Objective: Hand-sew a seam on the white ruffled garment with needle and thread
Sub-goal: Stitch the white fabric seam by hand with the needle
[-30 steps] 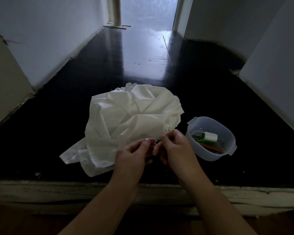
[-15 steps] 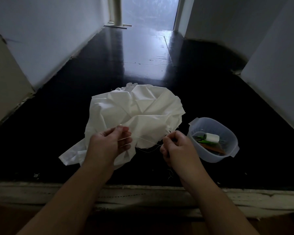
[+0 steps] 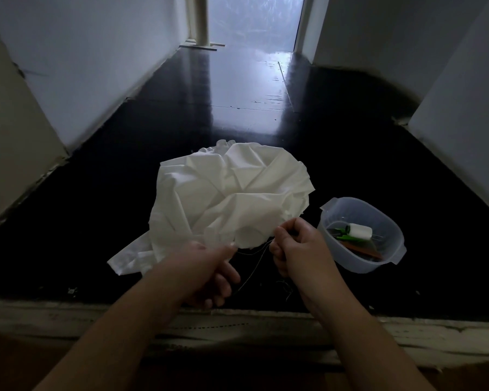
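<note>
White ruffled garment [image 3: 226, 198] lies crumpled on the black floor [image 3: 124, 221] | left hand [image 3: 206, 275] pinches the thread [image 3: 251, 275] beside the near hem | right hand [image 3: 297, 249] grips the hem's edge | needle too small to make out | clear plastic bowl [image 3: 384, 261] just right, holding a white spool [image 3: 359, 231]

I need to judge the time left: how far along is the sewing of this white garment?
Done: nothing certain; no finished seam shows on the garment. In hand: the left hand and right hand both pinch the thread at its near edge; the needle is too small to see. Left: apparently most of the stitching. The spool lies in the bowl.
</note>
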The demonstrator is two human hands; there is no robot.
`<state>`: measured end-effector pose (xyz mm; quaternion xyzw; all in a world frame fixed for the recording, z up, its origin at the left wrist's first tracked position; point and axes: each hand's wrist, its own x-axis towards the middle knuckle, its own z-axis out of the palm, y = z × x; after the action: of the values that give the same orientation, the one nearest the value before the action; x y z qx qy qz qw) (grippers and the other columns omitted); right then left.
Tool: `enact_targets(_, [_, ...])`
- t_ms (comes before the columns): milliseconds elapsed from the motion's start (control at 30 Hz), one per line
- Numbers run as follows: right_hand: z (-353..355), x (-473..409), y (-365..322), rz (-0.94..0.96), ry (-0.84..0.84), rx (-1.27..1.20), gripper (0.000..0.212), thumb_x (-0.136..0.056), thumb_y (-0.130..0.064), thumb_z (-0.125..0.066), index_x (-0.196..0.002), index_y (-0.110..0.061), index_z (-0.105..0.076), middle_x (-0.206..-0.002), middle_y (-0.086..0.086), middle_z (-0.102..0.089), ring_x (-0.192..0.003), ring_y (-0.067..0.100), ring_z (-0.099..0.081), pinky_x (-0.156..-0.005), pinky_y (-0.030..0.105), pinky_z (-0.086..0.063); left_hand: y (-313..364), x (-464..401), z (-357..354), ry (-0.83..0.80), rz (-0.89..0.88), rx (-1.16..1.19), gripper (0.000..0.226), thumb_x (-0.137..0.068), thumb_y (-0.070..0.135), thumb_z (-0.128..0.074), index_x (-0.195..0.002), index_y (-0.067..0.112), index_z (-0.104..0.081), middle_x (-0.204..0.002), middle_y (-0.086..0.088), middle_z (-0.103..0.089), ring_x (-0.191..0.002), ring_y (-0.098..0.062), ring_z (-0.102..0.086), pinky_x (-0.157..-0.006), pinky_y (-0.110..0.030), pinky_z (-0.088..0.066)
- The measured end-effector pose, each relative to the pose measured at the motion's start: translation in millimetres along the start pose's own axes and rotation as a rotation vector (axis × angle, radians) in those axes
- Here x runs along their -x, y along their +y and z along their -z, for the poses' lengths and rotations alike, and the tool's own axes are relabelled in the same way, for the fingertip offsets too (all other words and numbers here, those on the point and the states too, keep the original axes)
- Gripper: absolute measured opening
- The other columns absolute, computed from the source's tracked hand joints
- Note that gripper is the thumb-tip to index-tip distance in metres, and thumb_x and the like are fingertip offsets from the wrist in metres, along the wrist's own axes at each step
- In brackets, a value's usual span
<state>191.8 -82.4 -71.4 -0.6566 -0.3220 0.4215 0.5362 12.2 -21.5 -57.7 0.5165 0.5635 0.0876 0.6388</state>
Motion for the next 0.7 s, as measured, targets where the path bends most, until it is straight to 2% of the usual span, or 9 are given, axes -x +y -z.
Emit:
enact_targets(100, [-1.1,1.2,0.4,0.019,-0.013,0.028,0.013,-0.106,-0.017,-0.054,-0.099,-0.006,-0.059,-0.064,0.001,-0.056,-0.048,0.005,-0.048,-0.045,0.02,-0.038,-5.5,8.7,-22.6,-0.01,-0.075,0.092,0.052,-0.102,0.046,-0.06,-0.081,0.004,-0.08,-0.064,-0.01,-0.068,-0.051,-0.019,-0.06,-0.051,-0.027,-0.044])
enact_targets(233, [-2.7,3.4,1.4,0.064,0.001,0.107,0.013,-0.105,-0.019,-0.056,-0.095,-0.012,-0.06,-0.063,-0.003,-0.06,-0.051,0.006,-0.052,-0.048,0.021,-0.041,-11.4,18.8,-50.4,-0.021,-0.001,0.293,0.049,-0.102,0.043,-0.058,-0.079,0.005,-0.079,-0.063,-0.006,-0.066,-0.049,-0.016,-0.056,-0.052,-0.027,-0.041])
enact_targets(300, [-1.6,3.1,1.4,0.075,0.012,0.115,0.013,-0.105,-0.019,-0.056,-0.094,-0.013,-0.059,-0.064,-0.001,-0.06,-0.051,0.006,-0.051,-0.048,0.022,-0.04,-11.6,18.6,-48.3,0.129,-0.067,0.246,0.042,-0.103,0.035,-0.059,-0.077,0.006,-0.076,-0.057,-0.003,-0.062,-0.047,-0.016,-0.054,-0.05,-0.027,-0.041])
enact_targets(367, [0.4,2.1,1.1,0.073,0.029,0.101,0.014,-0.105,-0.018,-0.056,-0.093,-0.013,-0.059,-0.066,0.001,-0.059,-0.05,0.005,-0.05,-0.047,0.02,-0.04,-10.1,12.3,-33.9,0.32,-0.15,0.236,0.033,-0.102,0.027,-0.06,-0.079,0.008,-0.073,-0.056,-0.001,-0.06,-0.052,-0.018,-0.055,-0.056,-0.03,-0.045])
enact_targets(467, [2.0,0.1,1.3,0.073,0.041,0.09,0.014,-0.105,-0.019,-0.056,-0.093,-0.011,-0.059,-0.069,0.004,-0.06,-0.049,0.003,-0.051,-0.046,0.018,-0.04,-7.9,-0.4,-4.2,0.505,-0.223,0.29,0.021,-0.102,0.021,-0.059,-0.087,0.011,-0.07,-0.079,-0.006,-0.071,-0.079,-0.029,-0.069,-0.076,-0.039,-0.052])
enact_targets(533, [1.8,-0.7,1.6,0.068,0.034,0.091,0.014,-0.105,-0.019,-0.056,-0.094,-0.011,-0.06,-0.068,0.002,-0.06,-0.049,0.003,-0.051,-0.047,0.019,-0.04,-7.3,-5.7,9.8,0.557,-0.258,0.187,0.011,-0.1,0.025,-0.061,-0.097,0.019,-0.069,-0.1,-0.005,-0.073,-0.094,-0.025,-0.069,-0.083,-0.04,-0.053])
enact_targets(633, [0.5,-1.6,2.4,0.066,0.027,0.102,0.013,-0.105,-0.02,-0.056,-0.094,-0.013,-0.06,-0.066,0.0,-0.061,-0.051,0.004,-0.052,-0.048,0.021,-0.041,-8.9,-5.3,15.3,0.616,-0.295,-0.061,0.013,-0.098,0.03,-0.064,-0.11,0.025,-0.066,-0.122,0.0,-0.058,-0.092,-0.01,-0.057,-0.067,-0.024,-0.042])
enact_targets(700, [-0.2,-2.3,2.8,0.063,0.031,0.11,0.013,-0.105,-0.02,-0.056,-0.094,-0.014,-0.06,-0.067,0.0,-0.062,-0.052,0.004,-0.052,-0.048,0.02,-0.04,-10.0,-2.7,10.7,0.613,-0.321,-0.158,0.02,-0.097,0.03,-0.064,-0.117,0.028,-0.063,-0.134,-0.001,-0.042,-0.092,-0.009,-0.054,-0.065,-0.022,-0.04])
